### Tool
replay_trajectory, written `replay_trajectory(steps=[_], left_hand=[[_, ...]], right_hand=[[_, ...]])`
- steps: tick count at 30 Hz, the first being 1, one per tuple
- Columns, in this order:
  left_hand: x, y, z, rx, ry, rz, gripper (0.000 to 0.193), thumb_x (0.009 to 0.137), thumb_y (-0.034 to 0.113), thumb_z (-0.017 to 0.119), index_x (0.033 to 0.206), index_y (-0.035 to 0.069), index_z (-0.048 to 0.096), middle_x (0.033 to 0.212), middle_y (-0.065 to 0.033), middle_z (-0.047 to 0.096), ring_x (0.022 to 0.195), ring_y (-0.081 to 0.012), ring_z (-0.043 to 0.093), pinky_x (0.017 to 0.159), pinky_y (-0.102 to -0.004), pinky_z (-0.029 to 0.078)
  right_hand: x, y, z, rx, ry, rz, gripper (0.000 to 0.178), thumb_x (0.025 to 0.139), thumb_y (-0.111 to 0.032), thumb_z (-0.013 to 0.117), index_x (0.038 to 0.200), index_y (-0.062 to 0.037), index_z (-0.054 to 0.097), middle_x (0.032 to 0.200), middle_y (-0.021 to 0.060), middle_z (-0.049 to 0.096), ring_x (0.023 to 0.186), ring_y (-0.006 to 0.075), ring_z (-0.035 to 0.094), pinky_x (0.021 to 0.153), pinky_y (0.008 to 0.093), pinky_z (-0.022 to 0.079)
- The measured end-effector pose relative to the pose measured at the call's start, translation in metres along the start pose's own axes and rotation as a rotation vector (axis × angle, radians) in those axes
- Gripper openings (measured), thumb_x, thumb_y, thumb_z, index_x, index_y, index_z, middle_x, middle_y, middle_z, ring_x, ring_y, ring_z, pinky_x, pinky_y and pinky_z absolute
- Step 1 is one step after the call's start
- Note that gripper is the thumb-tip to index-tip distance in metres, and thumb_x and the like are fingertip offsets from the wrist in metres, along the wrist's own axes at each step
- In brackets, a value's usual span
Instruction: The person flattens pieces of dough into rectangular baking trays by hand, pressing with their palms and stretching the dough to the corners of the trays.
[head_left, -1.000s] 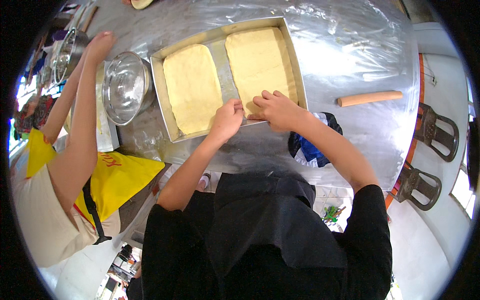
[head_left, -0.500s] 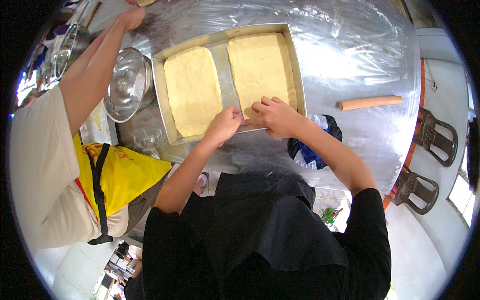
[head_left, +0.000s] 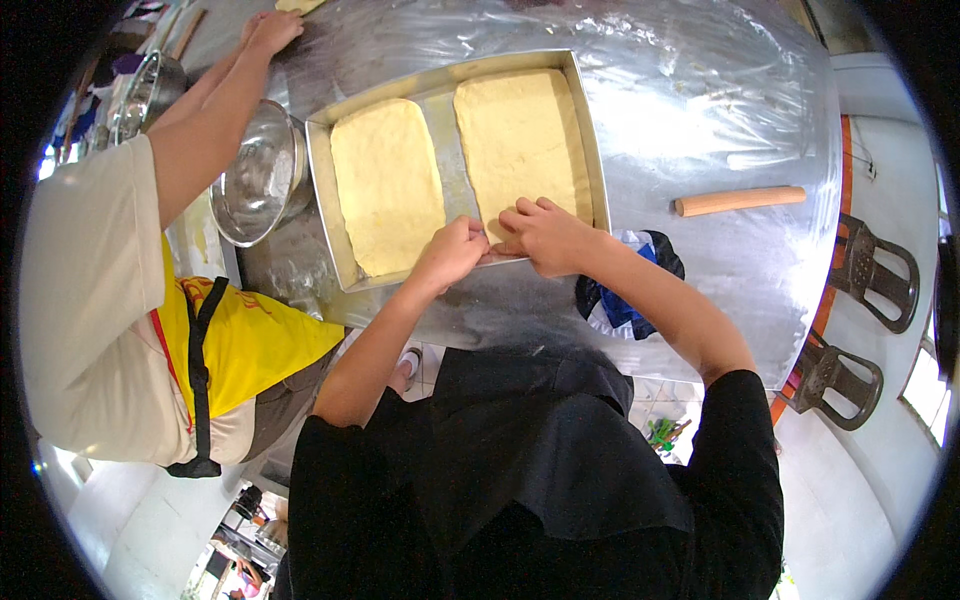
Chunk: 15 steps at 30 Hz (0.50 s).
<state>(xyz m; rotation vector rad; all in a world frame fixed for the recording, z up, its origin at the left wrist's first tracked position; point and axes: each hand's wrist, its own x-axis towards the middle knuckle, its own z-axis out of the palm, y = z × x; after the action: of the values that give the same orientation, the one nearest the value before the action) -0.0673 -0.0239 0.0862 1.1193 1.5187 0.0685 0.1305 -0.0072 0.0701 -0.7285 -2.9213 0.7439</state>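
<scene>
A rectangular metal baking pan (head_left: 318, 190) holds two flat slabs of pale yellow dough, with a strip of bare pan between them. The left slab (head_left: 385, 185) lies flat with rounded corners. Over the near edge of the right slab (head_left: 522, 135) both my hands work close together, by the pan's near wall. My left hand (head_left: 450, 254) is closed, its fingertips pinching at the slab's near left corner. My right hand (head_left: 550, 238) has curled fingers gripping the dough's near edge; its fingertips are partly hidden. Both wrists cross the near wall.
A steel bowl (head_left: 258, 175) stands left of the pan. To the right lie a wooden rolling pin (head_left: 740, 201) and a blue, black and white cloth item (head_left: 628, 290), partly under my right forearm. A co-worker's arm (head_left: 215, 130) reaches across at left. Brown plastic chairs (head_left: 875, 272) stand beyond the metal table's (head_left: 720, 310) right edge.
My right hand's fingers have shifted slightly left, closer to my left hand at the dough's corner. The co-worker's arm and body have moved a little at left.
</scene>
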Motion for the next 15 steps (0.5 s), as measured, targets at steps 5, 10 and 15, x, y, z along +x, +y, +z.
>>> replay_trajectory(steps=[5, 10, 15], left_hand=[[0.001, 0.000, -0.004, 0.040, 0.087, -0.033, 0.034, 0.086, 0.008, 0.046, 0.116, -0.008, 0.051, 0.103, -0.0185, 0.064, 0.095, -0.0213, 0.063, 0.082, -0.0304, 0.048], [0.001, -0.002, 0.000, 0.069, 0.017, 0.101, 0.040, 0.087, 0.010, 0.046, 0.122, -0.008, 0.047, 0.109, -0.0201, 0.062, 0.101, -0.0253, 0.061, 0.086, -0.0302, 0.046], [0.015, 0.004, 0.006, 0.524, 0.489, 0.369, 0.062, 0.089, 0.031, 0.048, 0.134, -0.009, 0.030, 0.138, -0.0281, 0.032, 0.127, -0.0383, 0.035, 0.102, -0.0478, 0.030]], right_hand=[[-0.008, -0.007, -0.016, -0.034, 0.160, 0.020, 0.041, 0.065, -0.013, 0.062, 0.106, -0.0160, 0.062, 0.095, 0.0037, 0.051, 0.092, 0.0216, 0.049, 0.076, 0.0337, 0.041], [-0.031, -0.015, -0.004, -0.181, 0.261, 0.171, 0.020, 0.067, -0.019, 0.062, 0.084, -0.0088, 0.058, 0.080, 0.0017, 0.053, 0.083, 0.0184, 0.053, 0.070, 0.0326, 0.042], [-0.034, -0.017, -0.011, -0.100, 0.326, 0.122, 0.021, 0.071, -0.025, 0.063, 0.081, -0.0077, 0.057, 0.079, 0.0039, 0.054, 0.081, 0.0195, 0.053, 0.070, 0.0321, 0.041]])
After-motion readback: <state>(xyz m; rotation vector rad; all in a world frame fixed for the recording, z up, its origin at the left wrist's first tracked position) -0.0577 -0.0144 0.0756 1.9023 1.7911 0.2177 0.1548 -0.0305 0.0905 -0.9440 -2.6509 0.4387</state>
